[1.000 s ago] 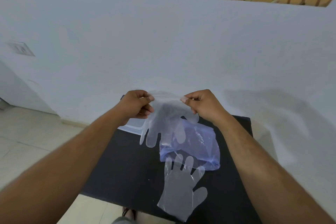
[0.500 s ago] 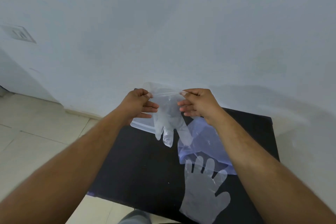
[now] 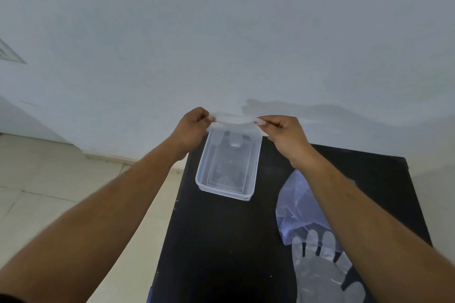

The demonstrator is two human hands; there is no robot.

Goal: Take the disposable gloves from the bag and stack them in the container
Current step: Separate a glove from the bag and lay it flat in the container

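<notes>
A clear plastic container (image 3: 202, 186) stands on the black table near its far left corner. My left hand (image 3: 190, 126) and my right hand (image 3: 283, 131) each pinch one side of the cuff of a clear disposable glove (image 3: 235, 125), stretched over the container's far end. The glove's fingers hang down inside the container. A bluish plastic bag (image 3: 298, 206) lies on the table to the right, partly under my right forearm. A second clear glove (image 3: 320, 275) lies flat, fingers pointing away, at the bag's near end.
The black table (image 3: 221, 241) stands against a white wall (image 3: 221, 32). Beige tiled floor (image 3: 49, 179) lies to the left of the table. The container sits close to the table's left and far edges.
Both hands have carried the held glove forward and left, from above the bag to over the container's far end. The glove's fingers now dip into the container. The camera has tilted downward.
</notes>
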